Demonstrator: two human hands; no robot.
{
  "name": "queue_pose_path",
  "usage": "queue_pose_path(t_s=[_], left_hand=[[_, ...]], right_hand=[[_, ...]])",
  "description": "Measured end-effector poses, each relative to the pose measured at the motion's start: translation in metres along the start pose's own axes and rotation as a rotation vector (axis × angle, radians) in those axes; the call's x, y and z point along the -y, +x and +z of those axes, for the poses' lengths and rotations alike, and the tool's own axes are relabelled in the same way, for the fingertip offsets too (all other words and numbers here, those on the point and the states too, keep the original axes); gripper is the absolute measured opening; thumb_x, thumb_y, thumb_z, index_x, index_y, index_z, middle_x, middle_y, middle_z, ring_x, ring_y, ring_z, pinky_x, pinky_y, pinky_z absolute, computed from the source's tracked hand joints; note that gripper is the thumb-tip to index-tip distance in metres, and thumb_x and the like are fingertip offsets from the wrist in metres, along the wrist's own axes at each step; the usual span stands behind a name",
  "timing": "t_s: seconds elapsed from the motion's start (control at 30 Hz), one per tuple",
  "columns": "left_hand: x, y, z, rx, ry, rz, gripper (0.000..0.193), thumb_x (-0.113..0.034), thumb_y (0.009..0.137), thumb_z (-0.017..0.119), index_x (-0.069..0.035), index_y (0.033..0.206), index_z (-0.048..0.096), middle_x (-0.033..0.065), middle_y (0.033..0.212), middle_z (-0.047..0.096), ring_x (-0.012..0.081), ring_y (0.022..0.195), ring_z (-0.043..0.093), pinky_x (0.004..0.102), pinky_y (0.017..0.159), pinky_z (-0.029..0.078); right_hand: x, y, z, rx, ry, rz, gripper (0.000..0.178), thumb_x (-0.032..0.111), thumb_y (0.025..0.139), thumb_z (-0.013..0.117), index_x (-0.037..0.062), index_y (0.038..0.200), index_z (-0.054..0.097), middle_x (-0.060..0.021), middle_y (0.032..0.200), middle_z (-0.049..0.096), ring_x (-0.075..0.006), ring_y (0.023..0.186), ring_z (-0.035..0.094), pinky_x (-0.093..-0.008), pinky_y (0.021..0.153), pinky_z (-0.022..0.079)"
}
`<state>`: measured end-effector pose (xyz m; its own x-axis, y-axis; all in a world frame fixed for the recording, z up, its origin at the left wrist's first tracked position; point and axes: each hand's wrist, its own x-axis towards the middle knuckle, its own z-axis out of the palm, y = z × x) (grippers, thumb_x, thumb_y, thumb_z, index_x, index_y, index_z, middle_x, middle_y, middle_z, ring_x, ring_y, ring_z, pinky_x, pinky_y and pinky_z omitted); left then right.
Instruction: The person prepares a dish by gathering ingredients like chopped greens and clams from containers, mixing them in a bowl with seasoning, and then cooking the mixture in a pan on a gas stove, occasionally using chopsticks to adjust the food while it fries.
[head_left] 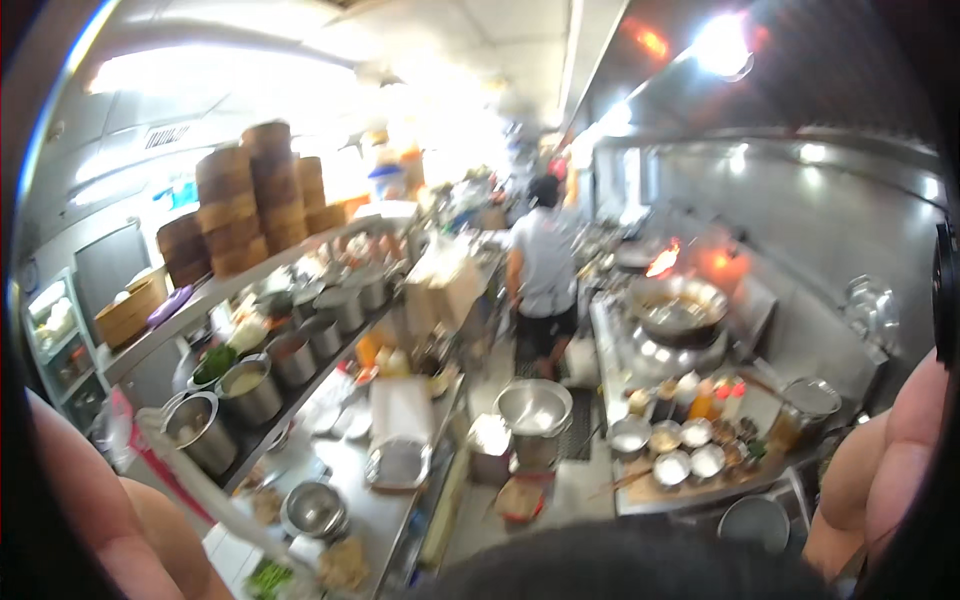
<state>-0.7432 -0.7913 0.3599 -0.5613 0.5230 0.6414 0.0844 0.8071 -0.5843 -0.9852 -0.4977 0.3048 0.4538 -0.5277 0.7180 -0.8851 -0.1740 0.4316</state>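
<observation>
Both hands are raised close to the camera, at the picture's two sides. My left hand [125, 515] comes in at the lower left, its fingers bent and pressed together, with the tips cut off by the dark rim. At the lower right, my right hand [880, 470] is curled likewise, just below a black part [943, 295] at the edge. Whatever the two hands grip lies outside the picture. Beyond the left hand is a steel counter with a metal bowl [314, 508]; nearest the right hand is a round pot [754, 524].
A person [543, 265] stands in the aisle, back turned, near a large wok [678, 305] with flames behind it. Small seasoning bowls [672, 467] cover the right counter's end. Bamboo steamers [230, 210] and steel pots [248, 390] line the left shelves. A basin [533, 405] stands mid-aisle.
</observation>
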Motion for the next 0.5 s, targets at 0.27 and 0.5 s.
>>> queue_pose_path(t_s=[0.27, 0.5], left_hand=[[-0.008, 0.031, 0.097, -0.004, 0.026, 0.231, 0.044, -0.034, 0.088, 0.048, 0.0, 0.117, 0.051, 0.0139, 0.103, 0.054, 0.0262, 0.09, 0.051, 0.0419, 0.077, 0.041], [0.012, -0.004, 0.139, 0.045, -0.002, 0.353, 0.044, -0.034, 0.088, 0.048, -0.001, 0.116, 0.052, 0.0138, 0.102, 0.054, 0.0263, 0.089, 0.051, 0.042, 0.077, 0.041]], right_hand=[[0.0, -0.05, 0.018, 0.197, -0.132, 0.107, 0.037, 0.016, 0.084, 0.058, 0.0109, 0.117, 0.04, -0.0091, 0.104, 0.046, -0.0241, 0.09, 0.049, -0.04, 0.081, 0.043], [-0.02, -0.046, 0.062, 0.296, -0.091, 0.045, 0.045, 0.021, 0.085, 0.058, 0.0134, 0.124, 0.037, -0.0091, 0.109, 0.044, -0.0249, 0.092, 0.049, -0.0413, 0.081, 0.044]])
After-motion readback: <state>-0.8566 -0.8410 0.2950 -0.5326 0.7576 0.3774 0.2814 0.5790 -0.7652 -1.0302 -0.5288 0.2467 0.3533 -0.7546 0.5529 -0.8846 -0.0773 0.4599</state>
